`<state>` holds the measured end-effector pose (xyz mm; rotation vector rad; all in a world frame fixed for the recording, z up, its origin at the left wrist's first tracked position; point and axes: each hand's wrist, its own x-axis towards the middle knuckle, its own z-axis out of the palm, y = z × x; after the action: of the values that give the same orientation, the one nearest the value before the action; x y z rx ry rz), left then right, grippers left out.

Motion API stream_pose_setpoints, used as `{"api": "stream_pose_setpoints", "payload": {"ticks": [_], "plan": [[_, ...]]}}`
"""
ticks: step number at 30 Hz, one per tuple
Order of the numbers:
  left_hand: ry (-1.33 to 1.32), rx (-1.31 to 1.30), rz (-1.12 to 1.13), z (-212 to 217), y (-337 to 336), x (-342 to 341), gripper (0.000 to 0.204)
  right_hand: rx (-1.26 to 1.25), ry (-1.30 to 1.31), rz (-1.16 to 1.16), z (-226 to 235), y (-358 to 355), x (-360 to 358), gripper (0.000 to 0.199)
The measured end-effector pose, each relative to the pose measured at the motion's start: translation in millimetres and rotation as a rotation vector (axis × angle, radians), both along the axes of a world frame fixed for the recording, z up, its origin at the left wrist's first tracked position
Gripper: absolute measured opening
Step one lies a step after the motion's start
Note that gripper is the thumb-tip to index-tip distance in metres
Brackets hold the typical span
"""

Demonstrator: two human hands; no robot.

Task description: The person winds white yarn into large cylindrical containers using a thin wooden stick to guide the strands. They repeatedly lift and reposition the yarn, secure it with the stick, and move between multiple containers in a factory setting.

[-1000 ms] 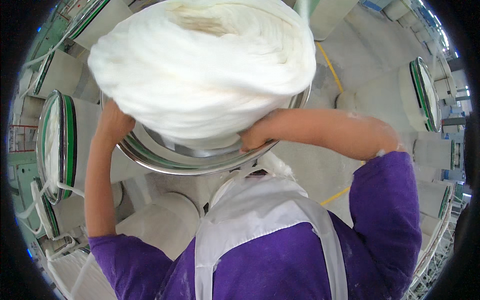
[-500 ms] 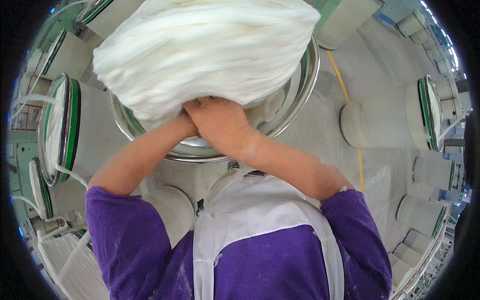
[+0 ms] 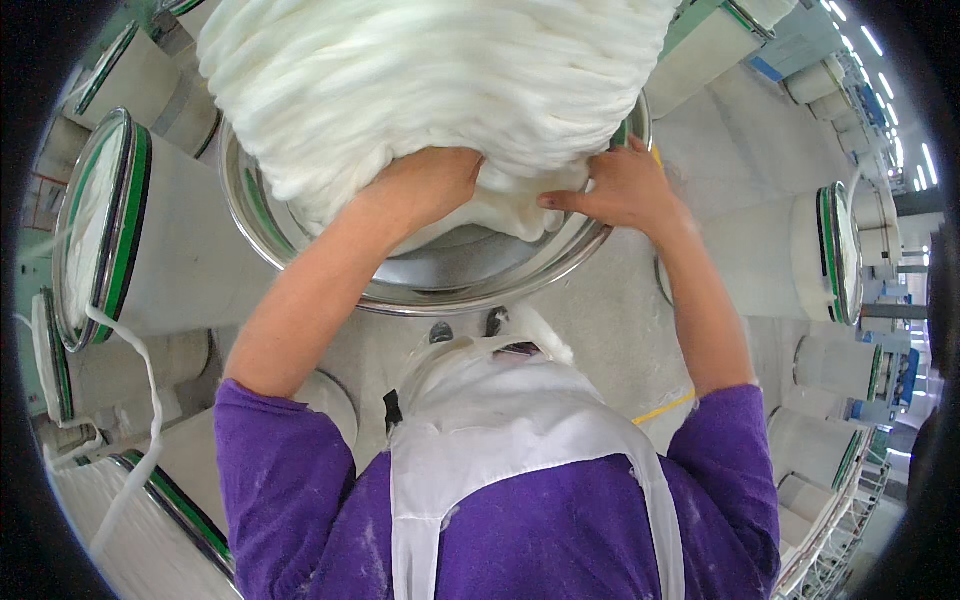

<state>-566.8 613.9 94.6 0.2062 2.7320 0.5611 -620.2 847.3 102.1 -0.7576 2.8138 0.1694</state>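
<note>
A big heap of thick white fibre sliver (image 3: 430,80) bulges above a round can with a shiny metal rim (image 3: 440,302). My left hand (image 3: 435,185) is pushed into the near side of the heap; its fingers curl into the sliver and their tips are hidden. At the heap's right side, by the rim, is my right hand (image 3: 628,188). Its thumb points left, well apart from the fingers, which touch the sliver's edge. Between and below the hands, a loose fold of sliver (image 3: 510,212) hangs over a smooth metal plate (image 3: 455,265) inside the can.
Tall white cans with green and black bands surround me: one on the left (image 3: 190,230), another on the right (image 3: 760,250). A loose sliver rope (image 3: 150,400) trails from the left can. Yellow floor tape (image 3: 665,405) runs at the right. My shoes (image 3: 442,332) show below the can.
My hands, crossed together under the heap before, have come apart; the right one moved right to the rim. The heap's near edge has risen, and more of the metal plate shows.
</note>
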Motion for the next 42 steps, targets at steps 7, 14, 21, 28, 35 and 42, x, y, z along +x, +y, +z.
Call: {"api": "stream_pose_setpoints", "payload": {"ticks": [7, 14, 21, 28, 35, 42], "plan": [[0.042, 0.057, -0.096, -10.4, -8.5, 4.9, 0.040, 0.200, -0.134, 0.154, -18.2, -13.1, -21.0, 0.042], [-0.839, 0.055, -0.258, -75.0, 5.5, -1.6, 0.049, 0.201, -0.078, 0.140, -36.0, -11.9, -27.2, 0.033], [0.120, 0.077, -0.155, -125.4, 0.7, -0.5, 0.049, 0.160, -0.111, 0.169, -27.2, -11.4, -21.7, 0.036], [0.303, -0.220, 0.018, 17.5, -18.7, -22.7, 0.031, -0.291, 0.080, 0.435, 25.0, 10.4, 60.2, 0.024], [0.443, -0.137, -0.066, 70.0, -19.8, -26.7, 0.027, -0.571, -0.160, 0.227, 70.5, 58.8, 91.7, 0.031], [0.414, -0.141, -0.093, 59.1, -11.3, -30.6, 0.028, -0.283, -0.340, 0.064, 48.3, 9.8, 20.7, 0.051]]}}
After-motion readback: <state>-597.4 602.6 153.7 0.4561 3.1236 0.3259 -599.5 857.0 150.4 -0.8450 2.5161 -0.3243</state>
